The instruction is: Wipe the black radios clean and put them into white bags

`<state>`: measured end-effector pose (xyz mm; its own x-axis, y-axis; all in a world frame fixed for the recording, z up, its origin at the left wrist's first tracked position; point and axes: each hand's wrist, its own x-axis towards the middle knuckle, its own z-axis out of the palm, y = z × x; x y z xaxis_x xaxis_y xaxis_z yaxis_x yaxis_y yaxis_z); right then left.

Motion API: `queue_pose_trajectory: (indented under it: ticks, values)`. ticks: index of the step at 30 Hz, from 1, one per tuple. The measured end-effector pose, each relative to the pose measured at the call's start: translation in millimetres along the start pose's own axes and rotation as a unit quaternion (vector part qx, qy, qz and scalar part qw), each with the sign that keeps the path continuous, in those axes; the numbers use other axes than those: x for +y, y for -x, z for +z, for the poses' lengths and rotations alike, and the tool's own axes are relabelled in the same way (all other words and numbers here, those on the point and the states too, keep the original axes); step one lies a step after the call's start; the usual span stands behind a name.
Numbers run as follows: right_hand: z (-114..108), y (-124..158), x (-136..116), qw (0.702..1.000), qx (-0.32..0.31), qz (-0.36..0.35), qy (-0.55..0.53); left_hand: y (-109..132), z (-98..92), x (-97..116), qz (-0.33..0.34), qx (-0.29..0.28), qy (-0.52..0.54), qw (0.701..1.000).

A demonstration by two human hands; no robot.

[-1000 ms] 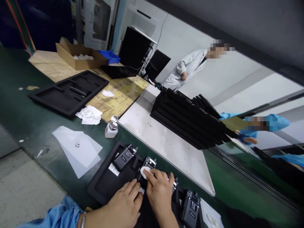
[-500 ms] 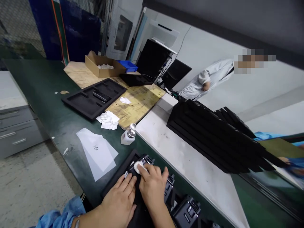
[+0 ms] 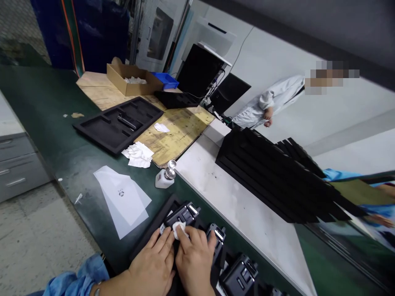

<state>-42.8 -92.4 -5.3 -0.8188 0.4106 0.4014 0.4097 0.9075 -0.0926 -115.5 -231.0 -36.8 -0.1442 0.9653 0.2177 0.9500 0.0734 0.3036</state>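
Both hands sit side by side at the bottom of the view, palms down, forearms coming in from the lower left. The left hand [image 3: 152,267], with a blue sleeve [image 3: 74,279] at its wrist, lies flat with its fingers [image 3: 163,242] straight and close together, pressing on the near end of a black handheld device [image 3: 182,213]; they hold nothing. The right hand [image 3: 193,263] is arched, its fingers curled and pinching a small white wipe [image 3: 178,228] against the device's body

The device lies in a black foam tray [image 3: 148,238] on the green desk [image 3: 46,123], its long axis running from the hands up and to the right, its top end pointing away from the person. 2 more black devices [image 3: 239,273] lie to the right in the same row, pointing roughly the same way

Just beyond the tray stands a small white dispenser bottle [image 3: 164,179] with a metal top. To its left lie clear plastic bags [image 3: 123,199], then crumpled white wipes [image 3: 137,150] and another black foam tray [image 3: 117,123] partly on a wooden board [image 3: 182,127]. A slanted stack of black trays [image 3: 277,181] rests on the white surface further right. A person in a pale coat [image 3: 271,102] stands in the background
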Motion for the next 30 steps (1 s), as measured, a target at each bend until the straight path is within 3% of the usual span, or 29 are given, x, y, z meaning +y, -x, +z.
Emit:
queue_pose_trajectory:
  ticks: [5,10,18,22,27,30]
  values:
    - [-2,-13,-2,0.999,-0.023,0.007,0.026,2,3.3,0,-0.019,0.000,0.014,1.000]
    - [-5,1,-1,0.998,-0.015,0.012,0.052,0,-1.6,0,-0.012,-0.006,0.019,1.000]
    - [-4,1,2,0.998,-0.029,-0.002,0.058,0,-8.9,1,-0.020,-0.012,0.015,1.000]
    - [-6,7,6,0.998,-0.008,-0.007,0.057,3,-3.6,4,-0.023,-0.006,0.022,0.999]
    - [4,-14,-2,0.999,-0.022,-0.017,0.030,2,-0.4,3,-0.036,0.013,0.006,0.999]
    - [-3,1,6,1.000,-0.005,0.010,0.005,3,-0.8,-3,-0.009,0.042,-0.018,0.999]
